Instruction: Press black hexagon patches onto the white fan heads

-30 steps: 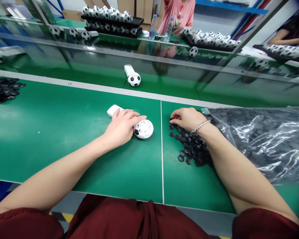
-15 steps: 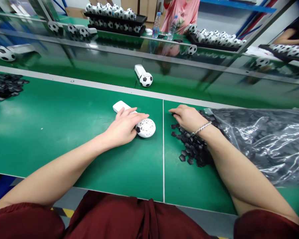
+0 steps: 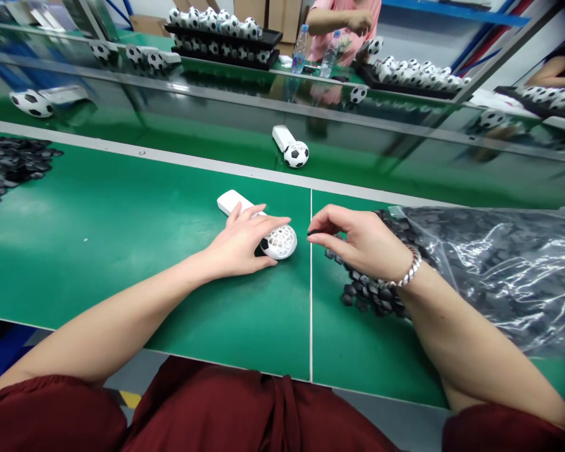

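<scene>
A white hand-held fan with a football-shaped head (image 3: 279,241) lies on the green table. My left hand (image 3: 241,243) lies over its handle and holds it down, fingers curled around it. My right hand (image 3: 360,241) hovers just right of the fan's head and pinches a small black piece (image 3: 316,233) between thumb and forefinger. Under that hand lies a pile of small black hexagon pieces (image 3: 371,290), spilling from a clear plastic bag (image 3: 503,270).
A finished football fan (image 3: 290,148) lies on the glossy belt behind. Another pile of black pieces (image 3: 9,164) sits at far left. Trays of football fans (image 3: 221,32) stand at the back, where a person in pink (image 3: 346,25) works beside two water bottles (image 3: 300,49).
My right hand has lifted off the black pile with one piece pinched and moved left toward the fan's head. The finished fan on the belt has drifted right.
</scene>
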Motion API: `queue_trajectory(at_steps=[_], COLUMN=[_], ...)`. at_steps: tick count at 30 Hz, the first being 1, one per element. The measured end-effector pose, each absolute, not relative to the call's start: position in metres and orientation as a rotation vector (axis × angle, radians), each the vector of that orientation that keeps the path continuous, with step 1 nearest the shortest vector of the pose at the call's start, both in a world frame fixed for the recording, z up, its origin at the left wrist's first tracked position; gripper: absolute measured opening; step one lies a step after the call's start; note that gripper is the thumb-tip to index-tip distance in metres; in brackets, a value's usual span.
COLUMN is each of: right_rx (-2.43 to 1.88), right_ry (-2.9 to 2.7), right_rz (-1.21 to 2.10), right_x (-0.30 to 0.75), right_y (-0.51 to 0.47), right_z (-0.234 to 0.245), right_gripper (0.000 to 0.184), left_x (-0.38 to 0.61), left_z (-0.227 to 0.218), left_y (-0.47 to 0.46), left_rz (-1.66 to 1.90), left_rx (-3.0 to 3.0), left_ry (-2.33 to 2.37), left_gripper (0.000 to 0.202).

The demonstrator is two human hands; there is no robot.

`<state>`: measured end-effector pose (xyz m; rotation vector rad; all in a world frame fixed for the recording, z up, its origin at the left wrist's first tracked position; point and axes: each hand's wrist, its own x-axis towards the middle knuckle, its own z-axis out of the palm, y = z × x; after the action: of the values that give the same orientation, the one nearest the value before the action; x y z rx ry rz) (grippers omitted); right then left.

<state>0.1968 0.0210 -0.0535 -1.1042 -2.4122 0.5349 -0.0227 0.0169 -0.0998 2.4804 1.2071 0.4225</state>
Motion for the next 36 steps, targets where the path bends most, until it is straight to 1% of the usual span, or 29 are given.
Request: queue_trajectory(at_steps=[1, 5, 7, 11, 18, 22, 27, 30, 36], right_rx=[-1.062, -0.942, -0.964, -0.938, -0.702, -0.629, -0.691, -0.774, -0.904], right_ry=[-2.451, -2.56, -2.565, -2.559, -2.696, -2.642, -2.581, -2.527, -2.439], right_rz=[0.512, 0.43, 0.421, 0.436, 0.359, 0.274, 0.303, 0.365, 0.524], right_x=[0.196, 0.194, 0.193, 0.189, 0.184, 0.178, 0.173, 0.173, 0.179], right_y=[0.021, 0.022, 0.022, 0.02, 0.016, 0.015, 0.015, 0.016, 0.019], right_z=[-0.053, -0.056, -0.059, -0.064, -0.075, -0.079, -0.083, -0.085, -0.087], right_gripper=[0.005, 0.015, 0.015, 0.007, 0.023, 0.018, 0.007, 0.005, 0.018], left_x=[-0.023, -0.025, -0.025, -0.026, -0.024, -0.022, -0.02, -0.02, -0.02], left_z=[-0.101, -0.103, -0.103, -0.102, -0.101, -0.102, -0.101, -0.1, -0.099], left_y=[0.017, 0.018, 0.018, 0.019, 0.018, 0.018, 0.016, 0.016, 0.016], left_rz=[0.431, 0.439, 0.435, 0.433, 0.448, 0.479, 0.492, 0.479, 0.47], left_rx=[2.482, 2.477, 2.471, 2.46, 2.436, 2.425, 2.415, 2.406, 2.411], left_ry=[1.203, 1.197, 1.194, 1.186, 1.2, 1.221, 1.243, 1.247, 1.241], left_gripper=[0.069, 0.069, 0.07, 0.069, 0.068, 0.069, 0.065, 0.064, 0.063])
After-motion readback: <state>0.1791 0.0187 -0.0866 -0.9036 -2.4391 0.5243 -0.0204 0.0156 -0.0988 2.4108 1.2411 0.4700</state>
